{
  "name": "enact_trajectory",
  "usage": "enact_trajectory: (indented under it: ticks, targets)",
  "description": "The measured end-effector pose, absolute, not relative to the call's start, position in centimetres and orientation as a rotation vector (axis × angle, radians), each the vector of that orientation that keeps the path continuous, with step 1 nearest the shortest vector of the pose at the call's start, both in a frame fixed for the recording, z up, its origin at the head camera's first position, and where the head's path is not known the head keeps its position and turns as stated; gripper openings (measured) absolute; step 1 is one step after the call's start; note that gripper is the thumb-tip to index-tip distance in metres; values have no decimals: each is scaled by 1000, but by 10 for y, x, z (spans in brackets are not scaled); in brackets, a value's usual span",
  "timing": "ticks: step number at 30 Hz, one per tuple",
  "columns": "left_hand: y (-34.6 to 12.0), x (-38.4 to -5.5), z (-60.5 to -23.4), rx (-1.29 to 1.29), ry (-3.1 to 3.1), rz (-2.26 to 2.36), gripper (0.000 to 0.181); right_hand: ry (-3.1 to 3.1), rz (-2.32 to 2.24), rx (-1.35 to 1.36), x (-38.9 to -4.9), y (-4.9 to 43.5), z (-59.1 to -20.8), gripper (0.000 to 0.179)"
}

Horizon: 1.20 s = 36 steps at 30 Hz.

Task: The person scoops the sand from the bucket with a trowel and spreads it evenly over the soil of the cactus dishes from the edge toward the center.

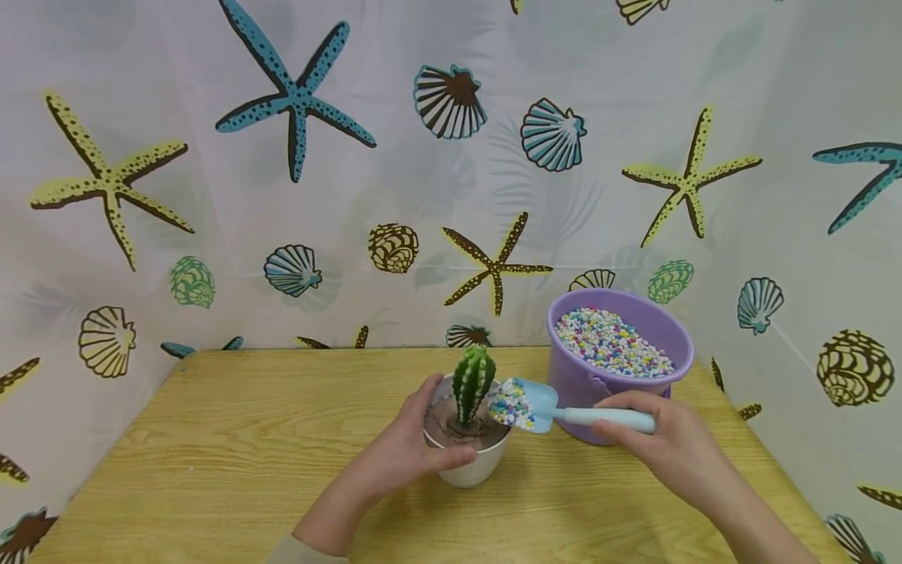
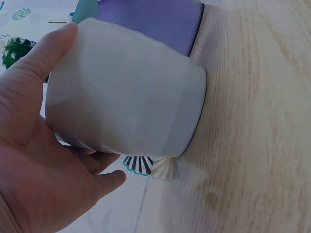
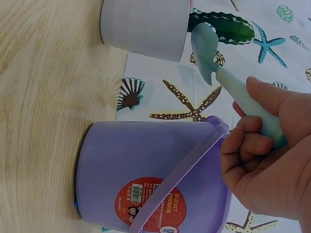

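My left hand (image 1: 398,450) grips a white flowerpot (image 1: 470,472) that stands upright on the table, thumb at the near side and fingers round the far left. Rising from brown filling (image 1: 440,423) in the pot is a green cactus (image 1: 474,384). My right hand (image 1: 669,439) holds a light blue trowel (image 1: 609,419) by its handle. Multicoloured pebbles (image 1: 512,403) fill the trowel's blade, which hovers over the pot's right rim, beside the cactus. In the left wrist view the pot's smooth wall (image 2: 126,92) hides some of the fingers.
Behind and right of the pot stands a purple bucket (image 1: 579,376) holding many more coloured pebbles (image 1: 613,341). Its handle (image 3: 180,170) hangs across a red label. A wooden table (image 1: 247,439) lies beneath, with a shell-and-starfish curtain (image 1: 352,172) at the back and sides.
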<state>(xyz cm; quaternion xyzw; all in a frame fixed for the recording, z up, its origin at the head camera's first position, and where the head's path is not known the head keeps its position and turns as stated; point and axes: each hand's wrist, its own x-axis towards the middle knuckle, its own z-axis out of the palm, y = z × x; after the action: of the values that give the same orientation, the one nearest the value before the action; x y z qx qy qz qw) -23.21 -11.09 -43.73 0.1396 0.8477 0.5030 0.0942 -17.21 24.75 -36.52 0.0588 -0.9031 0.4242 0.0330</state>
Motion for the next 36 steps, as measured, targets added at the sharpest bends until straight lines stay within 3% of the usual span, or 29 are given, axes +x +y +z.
enact_trajectory:
  ticks: [36]
  targets:
    - [-101,-232,-441,406,2624,1513,127,-2797,1059,290,-176,232,-357,21]
